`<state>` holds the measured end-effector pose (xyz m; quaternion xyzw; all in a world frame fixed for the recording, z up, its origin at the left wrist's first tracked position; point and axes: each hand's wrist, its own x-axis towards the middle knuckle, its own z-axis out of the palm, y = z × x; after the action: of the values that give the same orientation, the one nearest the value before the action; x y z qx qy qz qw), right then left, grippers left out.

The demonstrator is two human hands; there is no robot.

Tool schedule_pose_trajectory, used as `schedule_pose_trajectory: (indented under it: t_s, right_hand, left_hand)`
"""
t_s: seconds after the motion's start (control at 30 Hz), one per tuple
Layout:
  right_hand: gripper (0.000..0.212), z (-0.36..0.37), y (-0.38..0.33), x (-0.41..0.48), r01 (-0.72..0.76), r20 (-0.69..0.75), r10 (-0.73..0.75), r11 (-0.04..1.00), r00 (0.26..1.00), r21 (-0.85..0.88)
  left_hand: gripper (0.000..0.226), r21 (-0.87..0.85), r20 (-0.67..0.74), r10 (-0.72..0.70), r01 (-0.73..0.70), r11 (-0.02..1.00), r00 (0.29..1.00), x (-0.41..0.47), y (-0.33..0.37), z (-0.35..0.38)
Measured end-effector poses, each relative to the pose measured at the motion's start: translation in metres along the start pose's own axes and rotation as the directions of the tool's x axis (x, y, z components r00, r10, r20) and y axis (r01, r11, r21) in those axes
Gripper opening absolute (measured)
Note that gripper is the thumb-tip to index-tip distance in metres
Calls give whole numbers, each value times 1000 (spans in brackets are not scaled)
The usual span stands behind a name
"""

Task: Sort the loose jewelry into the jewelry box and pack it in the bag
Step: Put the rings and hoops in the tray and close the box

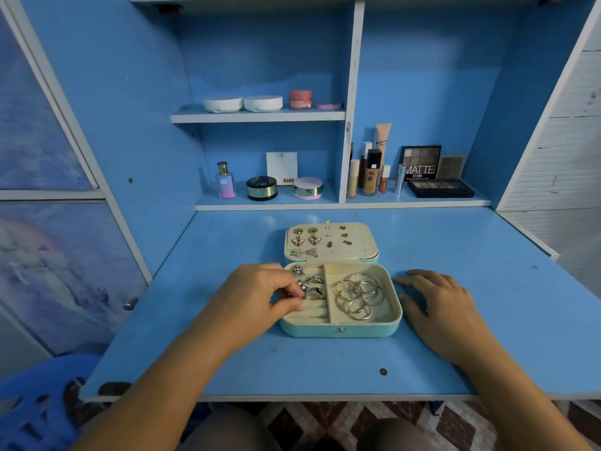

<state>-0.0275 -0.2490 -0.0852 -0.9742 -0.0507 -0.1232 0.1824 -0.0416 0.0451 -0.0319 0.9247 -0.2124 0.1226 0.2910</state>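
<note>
The jewelry box (340, 328) lies open on the desk (227, 359); rings (309, 284) in its left part, hoops (359, 296) right, earrings (305, 240) in the lid behind.

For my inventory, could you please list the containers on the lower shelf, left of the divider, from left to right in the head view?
Pink-and-blue glass perfume bottle, black round jar with gold band, pink round compact.

Jewelry box (340, 332): turquoise shell, cream lining.
Desk (292, 366): bright blue, white edging.
Heart earrings (305, 231): green stones, gilt rims.
Hoops (357, 296): silver, perhaps pale gold in this light.
Floor (325, 424): red-brown and white diamond tiles.
Stool (42, 405): blue.
Shelf jar (300, 99): pink.
</note>
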Motion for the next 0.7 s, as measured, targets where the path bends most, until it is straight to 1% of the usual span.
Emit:
schedule_pose_trajectory:
  t_s: [0.13,0.23,0.4,0.47,0.57,0.67,0.7]
  right_hand:
    - [34,0,0,-1,1,-16,0,1000,1000,13]
    - [33,0,0,-1,2,-22,-2,1000,1000,20]
    - [32,0,0,-2,3,-29,-2,1000,1000,31]
    - [32,0,-1,-2,2,-28,-1,1000,1000,31]
    - [32,-1,-1,-2,1,-29,-1,1000,1000,29]
    - [32,-1,-1,-1,3,-32,-3,1000,999,27]
    - [31,-1,-1,-1,7,-32,-7,1000,999,25]
  left_hand:
    - [9,76,-22,65,-63,995,998,3,0,5]
    - [10,106,11,94,-95,990,996,2,-1,7]
    - [4,7,153,98,-100,995,983,6,-7,0]
    - [5,-6,142,101,-101,995,985,4,-9,1]
    - [10,-36,98,58,-55,998,993,2,-9,6]
    - [14,-25,138,52,-49,998,989,2,-9,8]
    - [15,-46,128,57,-51,998,990,2,-9,9]
